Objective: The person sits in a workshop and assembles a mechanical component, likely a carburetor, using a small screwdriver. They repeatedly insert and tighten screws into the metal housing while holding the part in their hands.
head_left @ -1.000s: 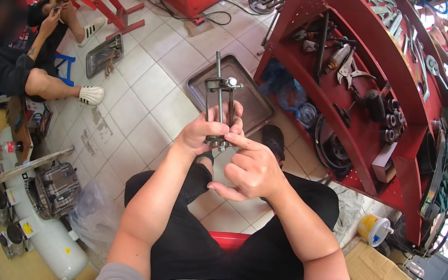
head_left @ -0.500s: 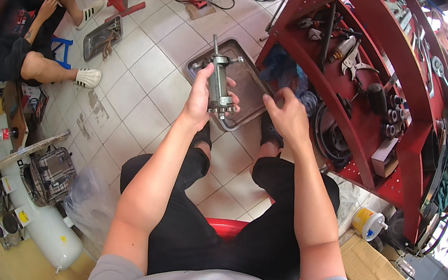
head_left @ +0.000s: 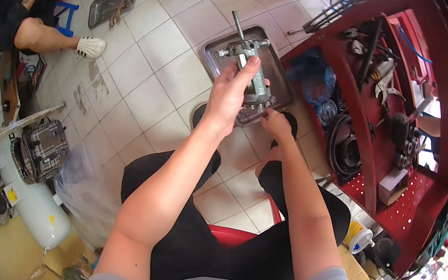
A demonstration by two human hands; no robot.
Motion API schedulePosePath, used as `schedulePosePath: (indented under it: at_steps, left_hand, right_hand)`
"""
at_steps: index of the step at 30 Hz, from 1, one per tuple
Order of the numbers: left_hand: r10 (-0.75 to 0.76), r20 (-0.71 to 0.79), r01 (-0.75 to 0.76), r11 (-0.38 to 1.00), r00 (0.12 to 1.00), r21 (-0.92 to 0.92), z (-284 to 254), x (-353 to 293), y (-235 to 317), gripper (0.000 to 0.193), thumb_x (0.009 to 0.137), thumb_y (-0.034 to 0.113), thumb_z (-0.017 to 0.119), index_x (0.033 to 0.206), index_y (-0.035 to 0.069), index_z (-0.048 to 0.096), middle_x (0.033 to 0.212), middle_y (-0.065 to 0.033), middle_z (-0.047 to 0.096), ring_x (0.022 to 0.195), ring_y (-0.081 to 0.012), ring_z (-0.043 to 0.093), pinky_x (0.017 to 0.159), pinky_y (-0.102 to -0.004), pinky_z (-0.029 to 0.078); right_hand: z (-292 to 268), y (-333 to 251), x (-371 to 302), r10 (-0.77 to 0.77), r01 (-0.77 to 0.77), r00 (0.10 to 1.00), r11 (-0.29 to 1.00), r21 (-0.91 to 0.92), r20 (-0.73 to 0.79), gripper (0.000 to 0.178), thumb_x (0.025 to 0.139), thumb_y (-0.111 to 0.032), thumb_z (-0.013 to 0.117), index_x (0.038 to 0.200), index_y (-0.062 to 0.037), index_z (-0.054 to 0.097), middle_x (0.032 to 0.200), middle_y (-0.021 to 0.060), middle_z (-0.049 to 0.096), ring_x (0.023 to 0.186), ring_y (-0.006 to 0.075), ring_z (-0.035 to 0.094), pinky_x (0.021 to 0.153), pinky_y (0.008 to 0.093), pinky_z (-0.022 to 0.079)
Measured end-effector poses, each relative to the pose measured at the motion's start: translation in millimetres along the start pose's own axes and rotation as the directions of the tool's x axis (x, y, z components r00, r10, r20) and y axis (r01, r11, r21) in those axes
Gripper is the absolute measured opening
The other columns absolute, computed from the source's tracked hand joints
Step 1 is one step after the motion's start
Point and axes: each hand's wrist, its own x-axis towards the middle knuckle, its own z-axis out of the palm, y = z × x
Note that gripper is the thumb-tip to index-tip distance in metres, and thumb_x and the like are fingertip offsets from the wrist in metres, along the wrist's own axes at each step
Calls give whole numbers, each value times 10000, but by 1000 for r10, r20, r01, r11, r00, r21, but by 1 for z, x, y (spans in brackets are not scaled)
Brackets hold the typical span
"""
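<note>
My left hand (head_left: 229, 96) is wrapped round a grey metal cylinder (head_left: 258, 83), thumb lying along its barrel. A thin rod (head_left: 237, 24) sticks out of its far end, where the end block has side fittings. The near end flange (head_left: 259, 102) is ringed with bolts. At that flange, my right hand (head_left: 277, 126) has its fingers pinched together; whatever they grip is hidden. Below the cylinder, a shallow metal tray (head_left: 281, 79) rests on the tiled floor by my feet.
A red metal tool rack (head_left: 347, 157) with pliers and parts stands close on my right. Blue plastic bags (head_left: 310, 75) lie beside it. To the left, a seated person (head_left: 41, 37) has a second tray (head_left: 111, 5) nearby. A white tank (head_left: 33, 210) lies at lower left.
The cylinder has shifted right and tilted, its rod now leaning left. My right hand has come down from beside the tray to the near flange. The view has turned slightly.
</note>
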Motion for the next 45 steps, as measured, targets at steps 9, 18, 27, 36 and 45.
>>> schedulePosePath:
  at_steps: [9, 18, 27, 36, 45]
  left_hand:
    - [-315, -212, 199, 877, 925, -437, -10, 11, -2, 541, 899, 565, 540, 1152, 95, 450, 1054, -175, 609, 967, -287, 627, 807, -385, 490]
    - [-302, -256, 194, 907, 918, -373, -25, 23, -8, 565, 912, 560, 518, 1192, 81, 413, 1016, -177, 598, 956, -281, 619, 806, -378, 480]
    - [-326, -257, 208, 893, 910, -398, -23, 25, -4, 572, 912, 580, 498, 1178, 78, 435, 1009, -179, 600, 953, -290, 622, 814, -381, 494]
    - [-344, -270, 226, 894, 899, -388, -20, 26, -4, 586, 907, 596, 490, 1180, 79, 439, 1003, -183, 603, 954, -294, 625, 813, -384, 501]
    - [-312, -235, 216, 908, 921, -359, -16, 24, 0, 584, 917, 590, 477, 1193, 77, 432, 1018, -185, 598, 962, -290, 620, 816, -377, 495]
  right_hand:
    - [89, 11, 58, 11, -18, 1000, 950, -313, -24, 194, 813, -238, 577, 958, -136, 656, 953, 98, 679, 954, 299, 634, 883, 493, 390]
    - [140, 17, 81, -59, 26, 993, 954, -297, -100, 156, 803, -183, 567, 933, -142, 643, 969, 91, 649, 1015, 280, 579, 904, 477, 366]
    - [147, 27, 76, -172, 110, 975, 926, -361, -144, 156, 822, -199, 535, 883, -116, 652, 937, 98, 646, 978, 279, 572, 906, 477, 356]
    - [134, 19, 75, -134, 103, 985, 964, -243, -112, 168, 738, -210, 635, 878, -134, 688, 955, 86, 636, 1004, 270, 548, 927, 469, 352]
    - [182, 36, 99, -169, 171, 983, 985, 20, -69, 199, 834, -181, 506, 871, -148, 699, 926, 80, 648, 996, 266, 559, 946, 462, 354]
